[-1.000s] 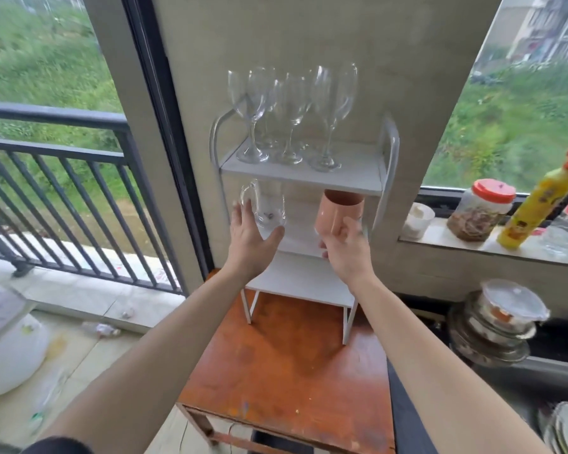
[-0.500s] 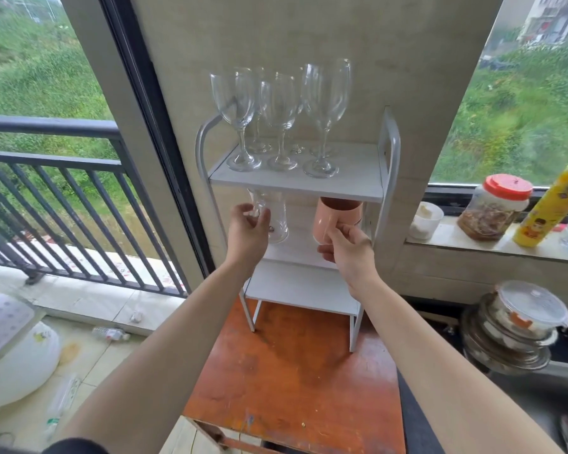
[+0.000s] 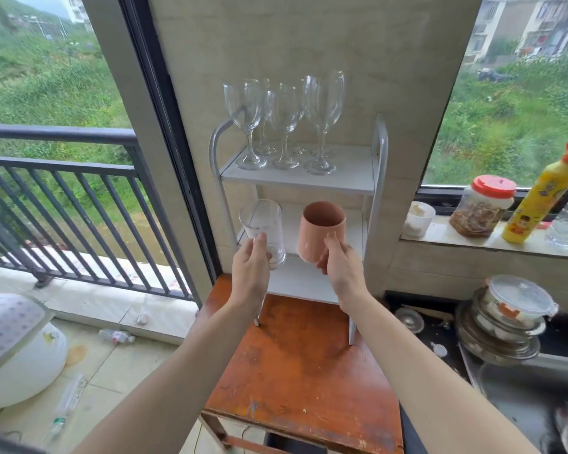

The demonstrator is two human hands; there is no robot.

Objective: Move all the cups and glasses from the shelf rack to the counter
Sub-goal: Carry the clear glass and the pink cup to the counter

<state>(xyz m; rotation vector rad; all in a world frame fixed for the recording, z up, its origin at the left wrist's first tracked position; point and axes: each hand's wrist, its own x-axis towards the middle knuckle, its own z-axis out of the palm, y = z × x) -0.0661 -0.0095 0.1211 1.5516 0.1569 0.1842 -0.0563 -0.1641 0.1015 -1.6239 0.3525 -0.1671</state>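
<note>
A white two-tier shelf rack (image 3: pixel 379 178) stands on an orange-brown wooden table (image 3: pixel 305 371). Several clear wine glasses (image 3: pixel 284 126) stand on its top shelf. My left hand (image 3: pixel 251 270) grips a clear glass mug (image 3: pixel 264 231), tilted and held in front of the rack's left post. My right hand (image 3: pixel 340 267) holds a pink cup (image 3: pixel 320 232) upright in front of the middle shelf. Both are lifted off the shelf.
To the right, a window sill carries a small white cup (image 3: pixel 418 217), a red-lidded jar (image 3: pixel 482 206) and a yellow bottle (image 3: pixel 538 201). Stacked steel bowls with a lidded container (image 3: pixel 505 316) sit by a sink. A balcony railing (image 3: pixel 63 204) lies left.
Both hands have closed on the mug and the pink cup and pulled them out from under the top shelf toward me. The view has tilted up slightly.
</note>
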